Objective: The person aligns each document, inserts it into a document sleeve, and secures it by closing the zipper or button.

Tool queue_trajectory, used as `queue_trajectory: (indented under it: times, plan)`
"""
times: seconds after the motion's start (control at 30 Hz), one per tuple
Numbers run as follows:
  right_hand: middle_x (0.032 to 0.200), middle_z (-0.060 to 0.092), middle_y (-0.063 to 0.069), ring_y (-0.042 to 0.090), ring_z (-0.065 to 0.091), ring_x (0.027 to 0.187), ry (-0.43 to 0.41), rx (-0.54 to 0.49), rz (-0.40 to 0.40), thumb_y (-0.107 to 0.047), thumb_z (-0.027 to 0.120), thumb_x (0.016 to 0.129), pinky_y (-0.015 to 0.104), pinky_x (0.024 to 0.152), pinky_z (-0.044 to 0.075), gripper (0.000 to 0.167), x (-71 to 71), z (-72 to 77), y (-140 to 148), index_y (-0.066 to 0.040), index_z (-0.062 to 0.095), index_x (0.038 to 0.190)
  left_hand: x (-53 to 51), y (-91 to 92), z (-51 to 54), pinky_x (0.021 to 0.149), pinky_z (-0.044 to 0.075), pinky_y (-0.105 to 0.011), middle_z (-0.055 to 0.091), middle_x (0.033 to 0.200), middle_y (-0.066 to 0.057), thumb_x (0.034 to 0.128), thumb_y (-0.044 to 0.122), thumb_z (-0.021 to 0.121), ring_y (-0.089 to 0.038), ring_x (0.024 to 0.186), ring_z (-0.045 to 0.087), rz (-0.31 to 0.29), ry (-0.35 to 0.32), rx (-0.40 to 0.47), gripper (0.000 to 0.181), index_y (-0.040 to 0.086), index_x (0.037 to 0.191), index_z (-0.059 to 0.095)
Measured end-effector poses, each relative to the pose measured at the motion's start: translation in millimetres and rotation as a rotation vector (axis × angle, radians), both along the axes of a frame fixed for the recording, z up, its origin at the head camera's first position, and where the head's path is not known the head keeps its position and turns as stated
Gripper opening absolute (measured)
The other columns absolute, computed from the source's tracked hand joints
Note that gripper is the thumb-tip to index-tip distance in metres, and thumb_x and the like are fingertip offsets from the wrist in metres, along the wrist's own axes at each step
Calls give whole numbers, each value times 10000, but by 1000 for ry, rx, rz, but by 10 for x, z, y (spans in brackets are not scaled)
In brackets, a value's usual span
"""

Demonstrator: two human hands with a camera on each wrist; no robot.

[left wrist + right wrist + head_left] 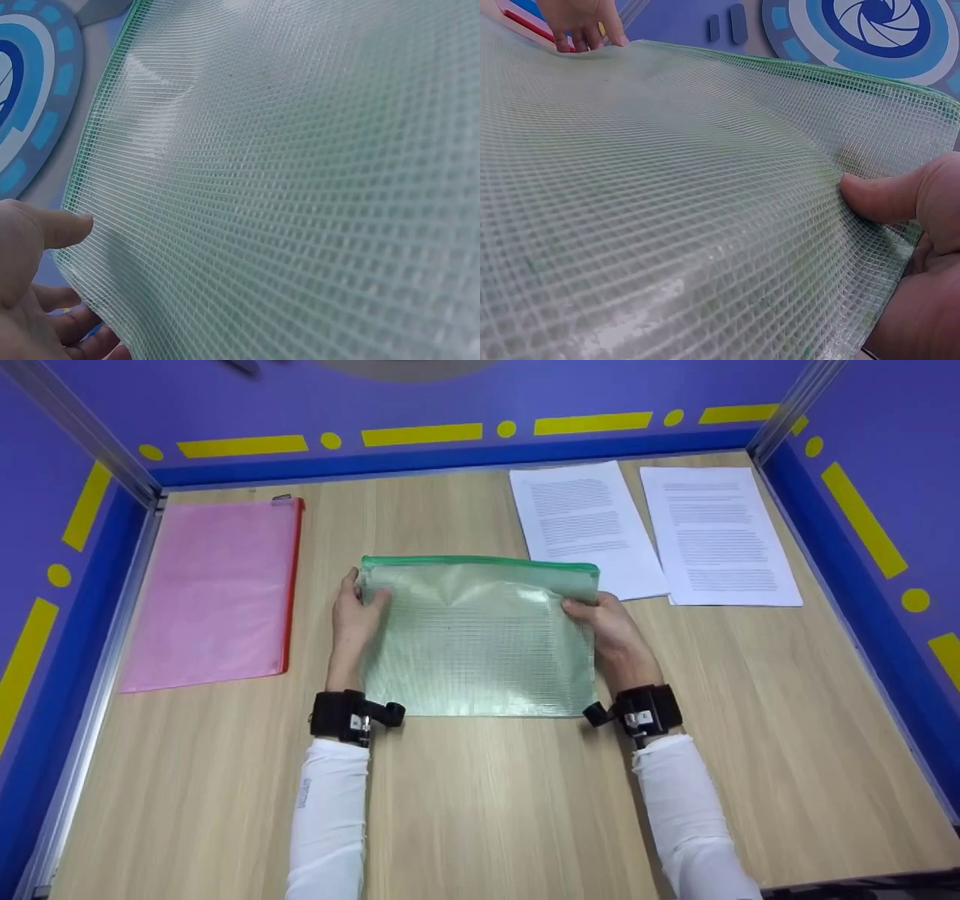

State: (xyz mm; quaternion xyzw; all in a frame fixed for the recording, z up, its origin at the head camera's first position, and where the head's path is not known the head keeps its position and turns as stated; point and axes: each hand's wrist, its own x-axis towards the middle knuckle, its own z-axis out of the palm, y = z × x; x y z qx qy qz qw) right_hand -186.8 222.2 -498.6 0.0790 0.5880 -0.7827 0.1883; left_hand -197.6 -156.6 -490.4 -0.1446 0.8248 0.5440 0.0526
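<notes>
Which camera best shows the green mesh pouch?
The head view, because all four sides of the green mesh pouch fit in frame. The left wrist view shows its mesh close up but cropped; the right wrist view does too, cut off at left and bottom.

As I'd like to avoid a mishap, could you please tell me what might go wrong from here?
The green pouch overlaps the nearer paper stack in the head view, so moving it might nudge those sheets. That stack's near corner lies close to the other paper stack, so a push could mix them. The left hand and right hand hold only the side edges, so the pouch might slip.
</notes>
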Motion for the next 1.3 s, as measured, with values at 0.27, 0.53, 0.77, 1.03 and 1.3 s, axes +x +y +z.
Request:
queue_trajectory:
  times: [0.27,0.53,0.77,1.03,1.3]
  plan:
    - [933,747,52,206,725,815,-34,70,-30,-182,729,885,342,752,587,291,-22,37,37,-45,638,1125,172,11,82,954,413,-319,557,1205,-81,991,253,601,-183,1088,479,48,127,167,390,46,1304,495]
    - [840,733,-21,145,683,795,24,197,-96,-193,799,829,290,795,517,206,-56,127,124,-90,710,985,290,88,290,765,462,-224,617,965,-73,995,205,595,-147,875,560,-25,304,124,236,0,1108,631]
    - [885,719,-46,113,648,838,95,279,-190,-148,846,775,248,769,505,247,-91,134,149,-73,751,991,292,130,302,788,514,-217,672,1024,-226,986,100,590,-195,901,636,8,355,160,203,-96,1027,628]
    - [1054,685,90,188,652,921,42,306,-321,-13,730,845,298,785,560,348,-72,112,76,-23,675,1189,334,228,285,684,481,-161,738,906,-194,947,109,654,-244,824,688,56,507,68,202,-65,847,681]
    - [1346,638,140,209,604,1230,252,649,-427,-116,595,973,301,1054,488,401,-56,247,79,-61,586,1371,333,332,342,726,526,-199,769,896,-125,918,82,685,-191,824,708,41,635,-59,123,-16,893,756]
